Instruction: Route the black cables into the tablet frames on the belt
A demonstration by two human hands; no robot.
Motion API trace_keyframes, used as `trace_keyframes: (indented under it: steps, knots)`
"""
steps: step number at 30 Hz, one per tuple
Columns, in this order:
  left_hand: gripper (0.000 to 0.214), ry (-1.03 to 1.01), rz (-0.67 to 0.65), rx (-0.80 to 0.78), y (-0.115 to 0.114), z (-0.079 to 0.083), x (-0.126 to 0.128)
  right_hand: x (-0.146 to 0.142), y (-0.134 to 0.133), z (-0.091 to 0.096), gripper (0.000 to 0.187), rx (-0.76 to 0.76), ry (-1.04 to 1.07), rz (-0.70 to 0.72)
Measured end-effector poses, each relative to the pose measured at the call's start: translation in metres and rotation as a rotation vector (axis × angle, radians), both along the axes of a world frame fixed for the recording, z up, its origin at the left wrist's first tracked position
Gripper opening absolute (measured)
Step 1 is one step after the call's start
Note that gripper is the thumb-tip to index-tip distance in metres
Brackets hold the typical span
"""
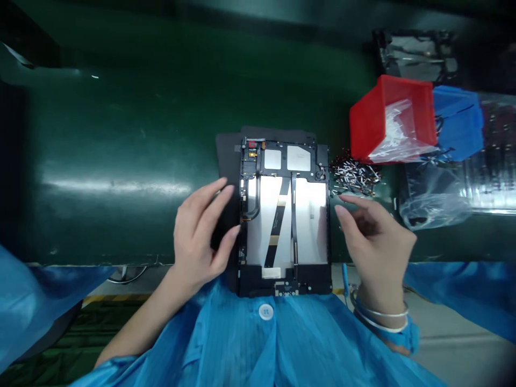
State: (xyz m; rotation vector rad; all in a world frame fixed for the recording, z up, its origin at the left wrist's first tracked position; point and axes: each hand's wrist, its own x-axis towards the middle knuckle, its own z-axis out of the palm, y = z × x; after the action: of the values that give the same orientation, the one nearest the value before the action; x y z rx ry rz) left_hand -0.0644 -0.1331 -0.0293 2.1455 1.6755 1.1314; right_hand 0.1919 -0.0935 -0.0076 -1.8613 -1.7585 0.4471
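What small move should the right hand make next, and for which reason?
Probably reach slightly forward and take one piece from the pile of small parts, if the right hand holds none; that is too small to tell. It is just short of the pile, beside the opened device, while the left hand is at the opposite edge.

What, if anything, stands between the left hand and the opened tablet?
Nothing visible: the left hand is right beside the opened tablet, at its left edge. The dark panel there lies beneath the fingers, not in the way.
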Motion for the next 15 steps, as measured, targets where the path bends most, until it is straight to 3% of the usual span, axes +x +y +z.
trace_keyframes:
  steps: [3,6,11,15]
  knots:
    - [0.045,-0.048,0.119,-0.197,-0.024,-0.002,0.003,0.006,-0.010,-0.010,0.037,-0.106,-0.012,0.048]
    - [0.055,-0.061,0.102,-0.309,-0.037,-0.004,0.011,0.001,-0.018,-0.016,0.047,-0.185,0.008,0.166]
    - [0.065,-0.232,0.107,-0.369,-0.041,0.004,0.015,-0.012,-0.022,-0.010,0.053,-0.089,-0.063,0.227]
    - [0.071,-0.491,0.224,-0.538,-0.040,0.022,0.011,-0.025,-0.017,-0.001,0.051,-0.079,0.147,0.230]
